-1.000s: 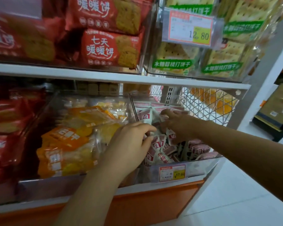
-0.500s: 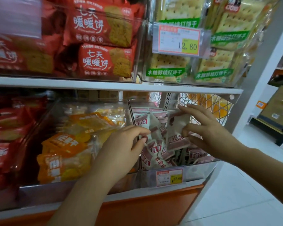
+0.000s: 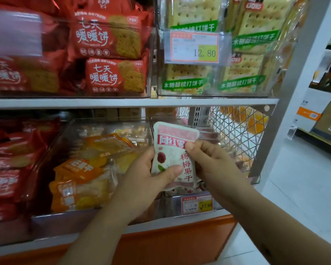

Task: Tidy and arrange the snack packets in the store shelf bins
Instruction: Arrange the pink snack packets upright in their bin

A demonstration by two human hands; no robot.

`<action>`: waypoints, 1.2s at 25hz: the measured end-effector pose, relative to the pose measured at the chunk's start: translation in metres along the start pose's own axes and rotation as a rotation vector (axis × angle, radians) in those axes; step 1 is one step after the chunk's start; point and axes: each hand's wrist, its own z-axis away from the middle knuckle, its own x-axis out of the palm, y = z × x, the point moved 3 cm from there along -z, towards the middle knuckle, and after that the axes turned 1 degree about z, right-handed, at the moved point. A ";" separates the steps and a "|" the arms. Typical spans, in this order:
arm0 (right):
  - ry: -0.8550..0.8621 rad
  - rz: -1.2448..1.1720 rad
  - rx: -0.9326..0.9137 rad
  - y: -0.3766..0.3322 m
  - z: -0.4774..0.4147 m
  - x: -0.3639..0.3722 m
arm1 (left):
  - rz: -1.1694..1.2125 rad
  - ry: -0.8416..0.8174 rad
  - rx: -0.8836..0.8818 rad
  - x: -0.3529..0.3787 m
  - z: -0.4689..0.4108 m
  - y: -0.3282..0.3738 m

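Note:
A white snack packet (image 3: pixel 175 150) with a pink top band and red lettering stands upright in front of the lower right clear bin (image 3: pixel 195 204). My left hand (image 3: pixel 143 180) grips its lower left edge, thumb across the front. My right hand (image 3: pixel 214 165) pinches its right side, thumb on the red lettering. More pink-and-white packets (image 3: pixel 208 133) lie in the bin behind, mostly hidden by the held packet and my hands.
Orange packets (image 3: pixel 80 178) fill the bin to the left, red packets (image 3: pixel 6 169) the far left. The upper shelf holds red biscuit packs (image 3: pixel 113 75) and green-banded cracker packs (image 3: pixel 237 81). A wire mesh panel (image 3: pixel 237 134) closes the shelf's right end; floor and boxes lie beyond.
Both hands have come together and lifted one pink-and-white packet out of the bin, turning it upright to face me. The view has tilted slightly upward.

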 end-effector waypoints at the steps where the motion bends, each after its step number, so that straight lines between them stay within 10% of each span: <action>1: -0.007 0.009 -0.003 0.004 -0.003 0.001 | -0.023 0.061 0.002 -0.002 0.001 -0.003; 6: 0.022 0.705 -0.094 0.021 -0.024 -0.021 | 0.028 0.363 -0.053 -0.033 -0.001 -0.006; 14: -0.101 1.158 -0.103 0.053 -0.040 0.000 | -0.019 0.419 -0.115 -0.043 0.000 -0.014; 23: 0.492 0.472 -0.066 0.008 -0.049 -0.065 | 0.058 0.451 -0.154 -0.049 -0.005 -0.013; 30: 0.700 0.800 0.066 0.014 -0.129 -0.115 | 0.073 0.420 -0.149 -0.035 -0.017 -0.011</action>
